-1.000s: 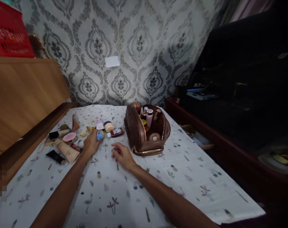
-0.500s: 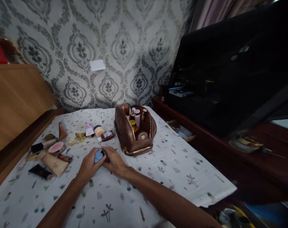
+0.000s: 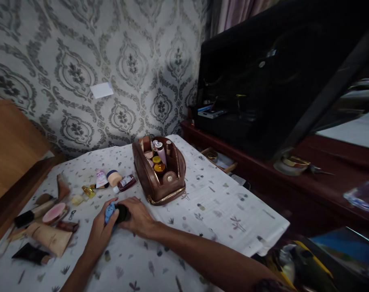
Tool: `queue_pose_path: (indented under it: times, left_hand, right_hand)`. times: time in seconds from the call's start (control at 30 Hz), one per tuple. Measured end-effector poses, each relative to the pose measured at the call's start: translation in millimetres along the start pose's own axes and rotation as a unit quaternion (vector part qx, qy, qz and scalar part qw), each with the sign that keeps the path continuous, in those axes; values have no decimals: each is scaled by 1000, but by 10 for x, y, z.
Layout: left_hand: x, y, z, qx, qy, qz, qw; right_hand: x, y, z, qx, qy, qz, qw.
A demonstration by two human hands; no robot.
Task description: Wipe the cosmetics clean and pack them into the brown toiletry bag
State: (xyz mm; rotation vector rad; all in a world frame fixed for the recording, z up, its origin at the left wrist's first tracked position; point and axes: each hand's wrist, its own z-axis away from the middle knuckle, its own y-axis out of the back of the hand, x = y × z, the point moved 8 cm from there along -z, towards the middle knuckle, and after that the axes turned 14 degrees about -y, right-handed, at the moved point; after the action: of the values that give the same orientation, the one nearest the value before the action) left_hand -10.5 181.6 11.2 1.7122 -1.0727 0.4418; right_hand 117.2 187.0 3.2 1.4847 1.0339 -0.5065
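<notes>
My left hand [image 3: 99, 229] is closed on a small blue thing [image 3: 109, 212] that looks like a crumpled cloth. Beside it my right hand [image 3: 141, 217] grips a dark, rounded item [image 3: 122, 213], perhaps a small jar; its kind is unclear. The two held things are close together above the patterned tablecloth, and their touching parts are partly covered by fingers. Just beyond my hands stands an unzipped brown cosmetics bag [image 3: 146, 178] with a pink bottle [image 3: 161, 153] and an amber jar [image 3: 159, 166] inside. A dark red bottle [image 3: 126, 183] lies left of the bag.
On the left side lie a beige tube [image 3: 49, 238], a black tube [image 3: 31, 254], a pink compact [image 3: 54, 213] and several other cosmetics. A television [image 3: 251, 93] stands on a dark red cabinet [image 3: 260, 174] at right. The tablecloth's edge [image 3: 275, 239] hangs at the right.
The view has turned to the right, so everything appears further left. The dark item shows more between my hands, which have parted slightly. Both still hold their things.
</notes>
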Motion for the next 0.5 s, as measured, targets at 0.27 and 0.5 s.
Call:
queue_pose_path:
  times: [0.27, 0.5]
  left_hand:
    - [-301, -9, 108, 61, 129, 111, 984]
    - [-269, -2, 80, 87, 135, 118, 980]
  right_hand:
    - [-63, 60, 40, -24, 46, -86, 995]
    - [-125, 43, 115, -31, 66, -38, 997]
